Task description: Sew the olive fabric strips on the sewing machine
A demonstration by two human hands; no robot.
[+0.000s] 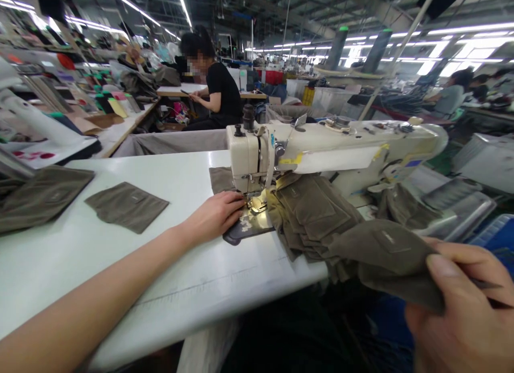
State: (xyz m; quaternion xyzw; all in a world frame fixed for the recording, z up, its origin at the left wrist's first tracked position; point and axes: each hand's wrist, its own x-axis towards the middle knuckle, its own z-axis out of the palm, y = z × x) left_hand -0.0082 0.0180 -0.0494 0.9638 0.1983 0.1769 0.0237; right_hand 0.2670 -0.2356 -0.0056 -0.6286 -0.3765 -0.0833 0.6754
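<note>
My left hand (212,216) lies flat on the white table, its fingertips at the presser foot (257,204) of a cream industrial sewing machine (313,153). Beneath the foot is a dark piece of fabric (241,228), lit by the machine's lamp. To the right of the foot sits a layered stack of khaki fabric pieces (309,217). My right hand (461,308) grips a khaki fabric piece (385,260) in the lower right, and a thin dark pointed tool (485,283) shows among its fingers.
A flat khaki panel (126,206) and a pile of khaki fabric (40,199) lie on the table's left side. A metal tray (458,212) and a blue crate (492,233) stand at right. A co-worker (217,83) sits sewing beyond the machine.
</note>
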